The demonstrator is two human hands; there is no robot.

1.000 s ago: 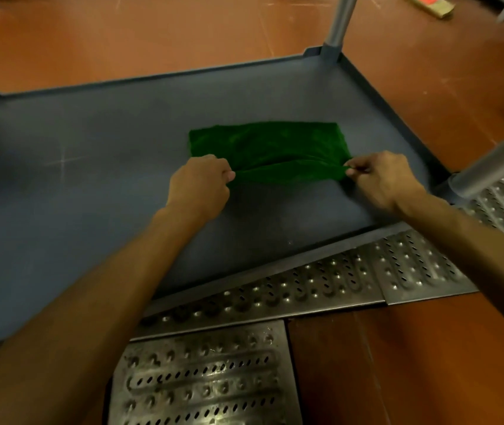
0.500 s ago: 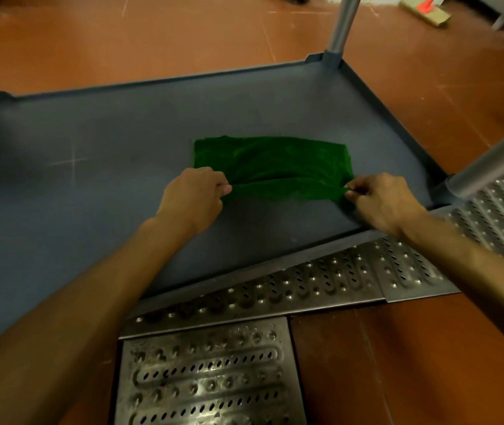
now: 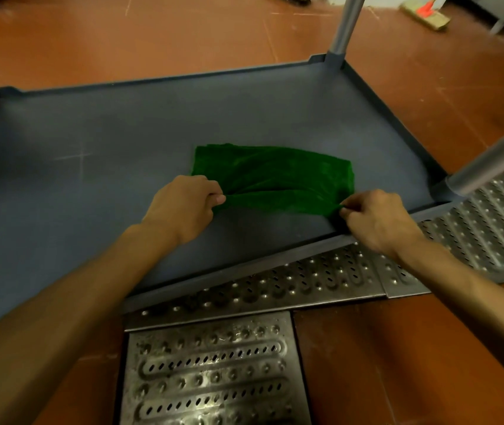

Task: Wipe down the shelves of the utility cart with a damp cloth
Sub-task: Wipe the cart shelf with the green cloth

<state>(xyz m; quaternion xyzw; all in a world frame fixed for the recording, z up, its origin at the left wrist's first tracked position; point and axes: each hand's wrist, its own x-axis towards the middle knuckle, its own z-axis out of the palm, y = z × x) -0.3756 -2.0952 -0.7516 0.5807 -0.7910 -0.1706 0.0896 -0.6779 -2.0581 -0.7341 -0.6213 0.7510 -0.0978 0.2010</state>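
Observation:
A dark green cloth [image 3: 272, 174] lies spread on the grey-blue bottom shelf [image 3: 91, 191] of the utility cart, right of the shelf's middle. My left hand [image 3: 183, 207] pinches the cloth's near left corner. My right hand [image 3: 376, 219] pinches the near right corner, close to the shelf's front rim. The near edge of the cloth is pulled taut between the two hands and folded slightly over itself.
Grey cart posts rise at the far right corner [image 3: 344, 26] and the near right corner [image 3: 490, 161]. Perforated metal drain grates [image 3: 211, 372] cover the floor in front of the cart. A broom head [image 3: 425, 15] lies on the red tile floor, far right.
Both hands have drawn the cloth's near edge a little toward the front rim, still pinching its corners. The view has tilted slightly, so the shelf sits lower in the frame.

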